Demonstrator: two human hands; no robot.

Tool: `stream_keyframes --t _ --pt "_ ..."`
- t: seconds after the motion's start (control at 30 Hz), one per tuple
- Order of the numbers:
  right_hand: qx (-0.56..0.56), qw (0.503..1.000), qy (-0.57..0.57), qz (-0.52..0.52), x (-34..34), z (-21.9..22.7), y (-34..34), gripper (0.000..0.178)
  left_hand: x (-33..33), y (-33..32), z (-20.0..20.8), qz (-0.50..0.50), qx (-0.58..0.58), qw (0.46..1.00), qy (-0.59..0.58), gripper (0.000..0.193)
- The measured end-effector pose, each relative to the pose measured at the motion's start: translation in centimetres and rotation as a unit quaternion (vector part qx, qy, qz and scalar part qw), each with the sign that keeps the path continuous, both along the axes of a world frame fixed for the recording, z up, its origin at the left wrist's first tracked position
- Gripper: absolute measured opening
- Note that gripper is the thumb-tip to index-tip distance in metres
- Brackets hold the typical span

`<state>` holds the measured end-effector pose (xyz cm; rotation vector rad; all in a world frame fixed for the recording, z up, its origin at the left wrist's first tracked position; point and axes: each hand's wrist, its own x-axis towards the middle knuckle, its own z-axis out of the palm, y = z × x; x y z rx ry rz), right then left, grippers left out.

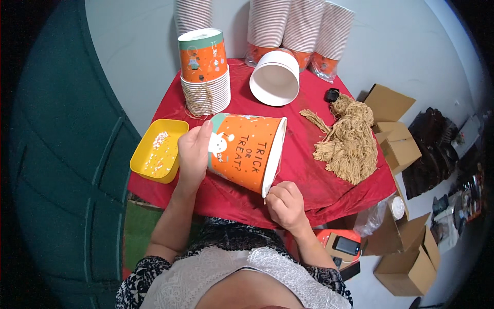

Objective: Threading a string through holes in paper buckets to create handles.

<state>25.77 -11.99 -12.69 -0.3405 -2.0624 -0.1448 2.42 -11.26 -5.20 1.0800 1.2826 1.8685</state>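
Bucket [237, 167] is held tilted on its side above the red cloth [329, 198], near the front of the table, with its mouth turned to the right. Its wall is orange, with a green band at the base and a white ghost figure. The base end is gripped by the left hand [193, 154], its thumb laid along the wall. The fingers of the right hand [288, 205] are curled tight at the lower end of the white rim, where a short end of cord is seen; whether cord or rim is pinched cannot be told. White and orange bits [160, 138] are contained in the yellow tray [144, 149], set just beside the left hand. Twine [347, 139] is heaped on the right side of the cloth. A nested stack [206, 64] is placed behind the tray, with strands draped on its front. A second bucket [275, 82] is laid on its side, white interior exposed. Wrapped stacks [268, 23] are stood along the rear.
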Motion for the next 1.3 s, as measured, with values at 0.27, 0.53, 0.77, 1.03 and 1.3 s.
stream_keyframes --t 0.27,0.53,0.77,1.03,1.3 --pt "-0.229 0.960 0.163 0.005 1.7 3.2 -0.1 0.017 -2.0 -1.9 -3.5 0.066 0.110 0.988 0.090 0.028" --pt "-0.485 0.804 0.314 0.140 -0.6 4.3 0.8 0.047 -2.3 -3.6 -5.2 0.061 0.137 0.981 0.121 0.028" --pt "-0.653 0.509 0.434 0.355 -1.0 6.2 0.2 0.044 -2.6 -4.4 -4.9 0.063 0.208 0.942 0.256 0.035" --pt "-0.637 0.562 0.387 0.357 -0.5 6.8 -0.1 0.024 -2.7 -4.1 -4.7 0.008 0.233 0.945 0.231 0.031" --pt "-0.640 0.596 0.357 0.329 0.3 6.5 -1.0 0.021 -2.4 -5.7 -0.3 -0.187 0.049 0.974 0.120 0.017"
